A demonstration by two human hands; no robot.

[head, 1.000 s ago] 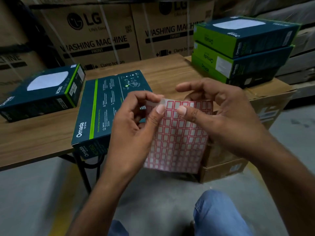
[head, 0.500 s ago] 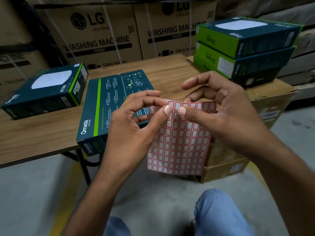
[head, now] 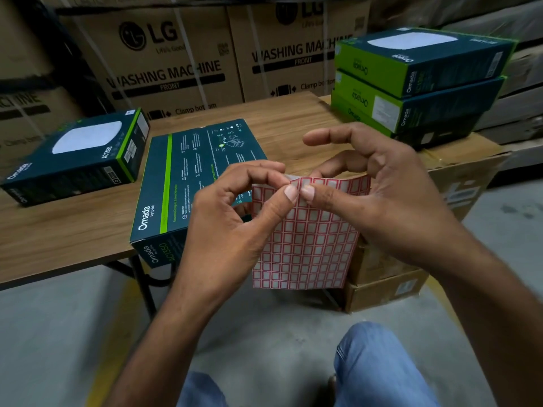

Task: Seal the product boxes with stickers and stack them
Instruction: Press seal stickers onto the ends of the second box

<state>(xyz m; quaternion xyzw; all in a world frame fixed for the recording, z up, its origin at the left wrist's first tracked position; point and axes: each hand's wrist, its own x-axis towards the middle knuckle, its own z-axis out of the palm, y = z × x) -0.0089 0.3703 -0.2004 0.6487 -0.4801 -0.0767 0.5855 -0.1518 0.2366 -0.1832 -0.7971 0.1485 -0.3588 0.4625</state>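
A sheet of red-bordered stickers hangs in front of me, gripped at its top edge by both hands. My left hand pinches the top left corner with thumb and forefinger. My right hand presses its thumb on the top row right beside the left thumb, its other fingers curled behind the sheet. A dark teal Omada box lies flat on the wooden table just behind my left hand, face down. Another Omada box lies at the table's left. Three Omada boxes are stacked at the right.
The stack rests on a brown carton beside the table, with another carton below it. Large washing machine cartons form a wall behind the table. My knee in blue jeans is at the bottom over a grey concrete floor.
Both thumbs have closed together at the sheet's top edge, and the right hand's fingers have lifted and spread a little. The sheet has stayed in place.
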